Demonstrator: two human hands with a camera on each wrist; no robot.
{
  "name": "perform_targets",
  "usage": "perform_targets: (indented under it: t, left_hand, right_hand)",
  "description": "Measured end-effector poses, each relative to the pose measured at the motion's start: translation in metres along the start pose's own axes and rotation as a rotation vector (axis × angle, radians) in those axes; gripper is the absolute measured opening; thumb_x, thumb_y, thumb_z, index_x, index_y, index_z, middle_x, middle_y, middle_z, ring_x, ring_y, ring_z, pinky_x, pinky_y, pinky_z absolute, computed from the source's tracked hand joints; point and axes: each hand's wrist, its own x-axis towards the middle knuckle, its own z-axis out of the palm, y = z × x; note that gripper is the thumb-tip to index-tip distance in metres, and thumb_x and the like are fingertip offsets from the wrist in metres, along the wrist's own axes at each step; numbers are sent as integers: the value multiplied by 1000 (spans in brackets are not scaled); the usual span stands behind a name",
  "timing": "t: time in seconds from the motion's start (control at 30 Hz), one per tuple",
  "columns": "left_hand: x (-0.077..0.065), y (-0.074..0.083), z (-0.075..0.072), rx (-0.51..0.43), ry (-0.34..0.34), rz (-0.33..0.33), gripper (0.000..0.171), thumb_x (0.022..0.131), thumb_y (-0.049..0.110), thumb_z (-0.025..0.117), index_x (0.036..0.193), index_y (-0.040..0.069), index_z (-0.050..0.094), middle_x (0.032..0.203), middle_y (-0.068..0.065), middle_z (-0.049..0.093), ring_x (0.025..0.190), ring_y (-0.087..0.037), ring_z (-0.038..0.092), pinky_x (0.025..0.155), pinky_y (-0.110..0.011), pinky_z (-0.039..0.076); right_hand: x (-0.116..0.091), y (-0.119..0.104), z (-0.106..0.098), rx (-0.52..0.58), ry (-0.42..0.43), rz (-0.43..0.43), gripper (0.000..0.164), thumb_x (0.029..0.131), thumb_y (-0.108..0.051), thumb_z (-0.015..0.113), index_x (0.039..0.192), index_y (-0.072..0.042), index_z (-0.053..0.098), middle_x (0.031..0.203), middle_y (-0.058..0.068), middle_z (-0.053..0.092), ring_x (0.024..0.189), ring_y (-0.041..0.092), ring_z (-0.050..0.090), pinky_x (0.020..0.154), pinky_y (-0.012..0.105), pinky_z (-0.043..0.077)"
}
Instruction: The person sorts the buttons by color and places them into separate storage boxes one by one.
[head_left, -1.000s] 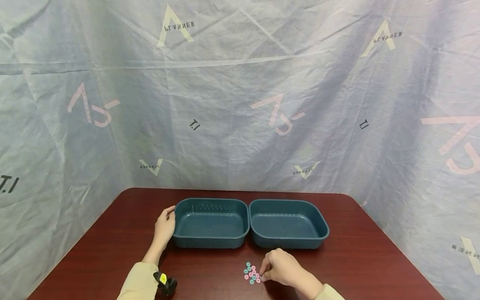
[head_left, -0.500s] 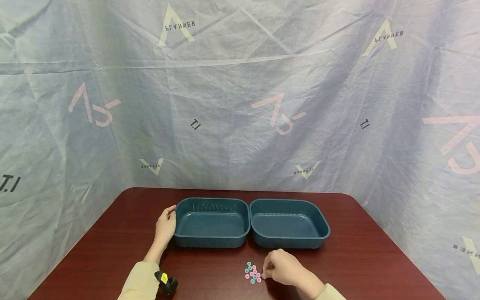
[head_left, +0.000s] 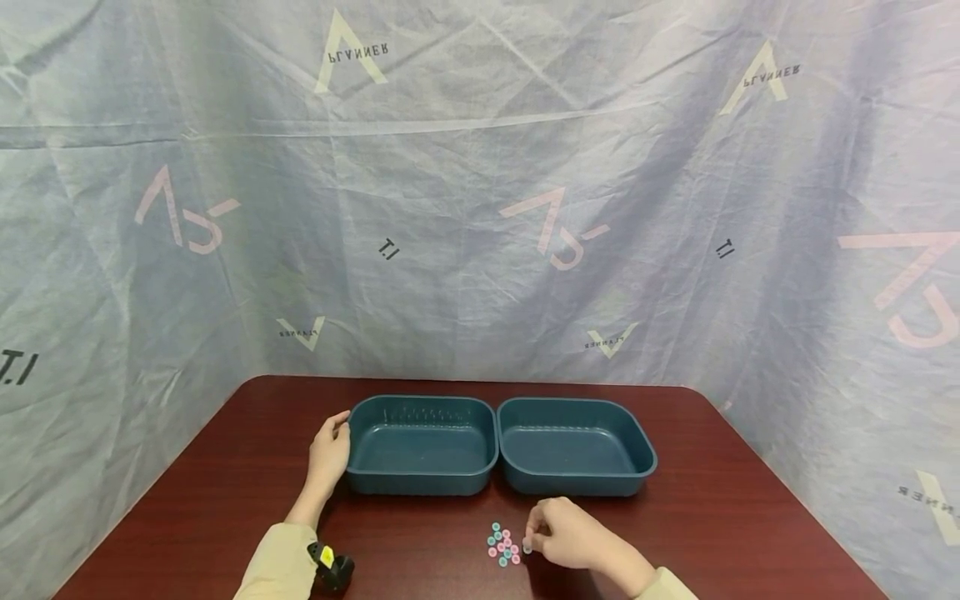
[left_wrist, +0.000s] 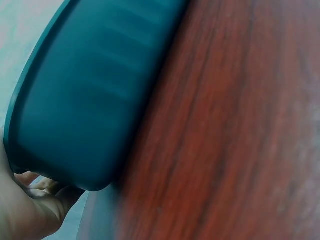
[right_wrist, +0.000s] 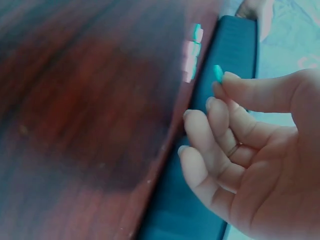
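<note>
In the head view my left hand (head_left: 328,450) grips the left end of the left dark teal plastic bin (head_left: 422,483). The left wrist view has the bin's outer wall (left_wrist: 85,95) filling its upper left, with my fingers at the rim and partly hidden behind the corner. Between thumb and index finger, my right hand (head_left: 567,533) pinches a small teal round bead (right_wrist: 218,73), its other fingers loosely curled. Just left of those fingertips lies a cluster of pink and teal round beads (head_left: 507,543) on the table.
A second, matching bin (head_left: 573,485) stands right beside the first on the dark red wooden table (head_left: 420,542). Behind the table hangs a pale grey printed cloth (head_left: 450,250). A black wrist camera (head_left: 333,571) sits on my left wrist.
My right fingertips have drawn slightly up and away from the cluster, with the pinched bead now showing at their tips. The left hand and both bins have stayed put.
</note>
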Motion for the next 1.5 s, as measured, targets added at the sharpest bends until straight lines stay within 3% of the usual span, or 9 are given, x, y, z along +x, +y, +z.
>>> perform_targets:
  t: [0.37, 0.73, 1.07, 1.5]
  left_hand:
    - [0, -1, 0, 10, 7, 4, 46, 104, 24, 24, 144, 3, 31, 145, -26, 32, 132, -42, 33, 103, -57, 32]
    - [0, 0, 2, 33, 16, 12, 44, 103, 20, 26, 143, 2, 33, 143, -27, 35, 130, -43, 35, 101, -58, 33]
    - [2, 1, 2, 38, 40, 14, 43, 102, 17, 28, 142, 2, 35, 142, -26, 38, 130, -42, 37, 101, -56, 35]
    - [2, 0, 5, 55, 58, 35, 42, 103, 18, 28, 142, 7, 37, 141, -24, 40, 124, -39, 44, 91, -50, 41]
  right_hand:
    - [3, -11, -16, 32, 96, -38, 13, 88, -16, 62, 76, -17, 65, 72, -10, 57, 60, -2, 45, 57, 19, 41]
    - [17, -22, -20, 64, 251, -82, 13, 90, -18, 62, 77, -17, 64, 77, -8, 58, 66, 2, 48, 61, 20, 43]
    - [41, -31, -20, 66, 326, -30, 11, 91, -16, 61, 81, -13, 63, 78, -4, 58, 61, 4, 47, 57, 22, 42]
    - [71, -29, -14, 103, 420, 31, 10, 91, -18, 61, 86, -10, 65, 82, 0, 62, 70, 10, 52, 64, 24, 44]
